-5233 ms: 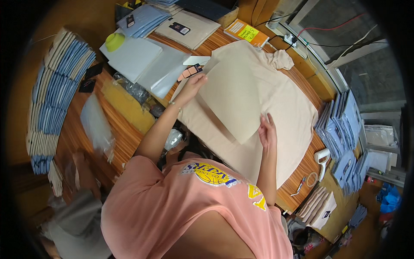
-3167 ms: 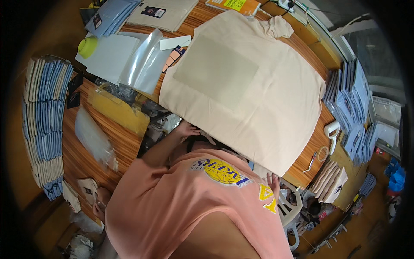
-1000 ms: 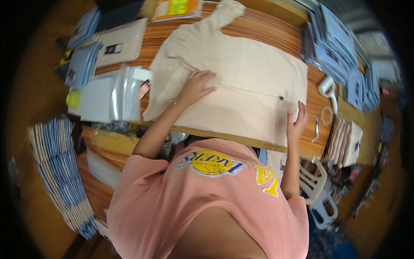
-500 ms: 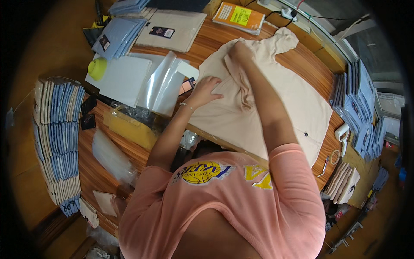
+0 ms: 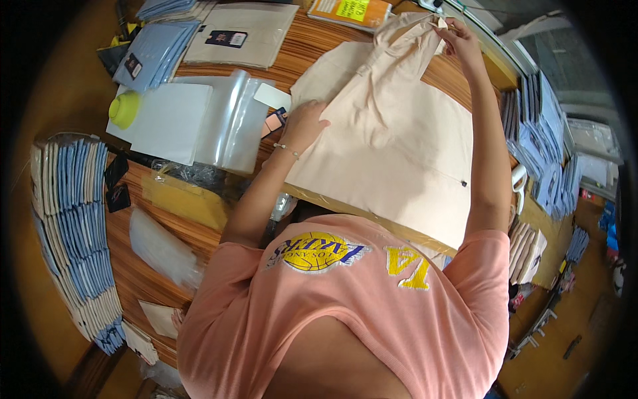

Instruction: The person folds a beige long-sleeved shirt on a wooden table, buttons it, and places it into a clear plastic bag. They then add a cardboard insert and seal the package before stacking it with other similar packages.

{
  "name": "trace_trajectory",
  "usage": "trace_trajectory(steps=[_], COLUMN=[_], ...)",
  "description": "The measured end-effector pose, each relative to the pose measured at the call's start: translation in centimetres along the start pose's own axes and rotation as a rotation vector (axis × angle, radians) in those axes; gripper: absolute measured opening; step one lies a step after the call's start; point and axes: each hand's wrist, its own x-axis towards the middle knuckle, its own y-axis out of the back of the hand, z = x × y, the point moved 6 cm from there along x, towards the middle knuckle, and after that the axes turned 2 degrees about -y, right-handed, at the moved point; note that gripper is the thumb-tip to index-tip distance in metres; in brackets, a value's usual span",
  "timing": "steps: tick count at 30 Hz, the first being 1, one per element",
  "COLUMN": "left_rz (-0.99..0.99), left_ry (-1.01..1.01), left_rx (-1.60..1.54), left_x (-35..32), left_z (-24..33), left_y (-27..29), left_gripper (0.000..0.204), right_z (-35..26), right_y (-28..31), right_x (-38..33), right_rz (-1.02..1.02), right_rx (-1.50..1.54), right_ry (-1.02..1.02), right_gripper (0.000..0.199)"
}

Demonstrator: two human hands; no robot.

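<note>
A large cream cloth garment (image 5: 399, 139) lies spread on the wooden table (image 5: 299, 46) in front of me. My left hand (image 5: 304, 124) rests flat on its left edge, fingers spread, pressing it down. My right hand (image 5: 457, 36) reaches to the far end and pinches the garment's far corner, lifting a fold of it off the table. A small dark tag (image 5: 462, 183) shows near the garment's right side.
Clear plastic bags (image 5: 229, 126) and a white sheet (image 5: 169, 123) lie left of the garment, with a yellow-green lid (image 5: 125, 110). Packed blue and cream garments (image 5: 70, 219) are stacked at left, more packs (image 5: 541, 146) at right. An orange booklet (image 5: 349, 10) lies at the far edge.
My right hand has moved from the near right edge of the garment up to its far corner and taken hold of it. My left hand stays pressed on the left side.
</note>
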Motion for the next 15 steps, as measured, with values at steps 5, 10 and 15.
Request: trace_trajectory(steps=[5,10,15], left_rz=[0.050,-0.201,0.080], left_ry=[0.099,0.948,0.907], left_rx=[-0.350,-1.625,-1.721], left_x=[-3.6,-9.0,-10.1], left_z=[4.5,2.4,1.8], left_y=[1.5,-6.4,-6.8], left_gripper=[0.043,0.057,0.051], right_z=[-2.2,5.9,12.7], right_y=[0.7,1.5,1.4], right_x=[-17.8,-34.0,-40.2], right_rz=[-0.015,0.205,0.398], right_rx=[0.362,0.808,0.628], right_ry=[-0.100,-0.419,-0.678], right_gripper=[0.016,0.021,0.035])
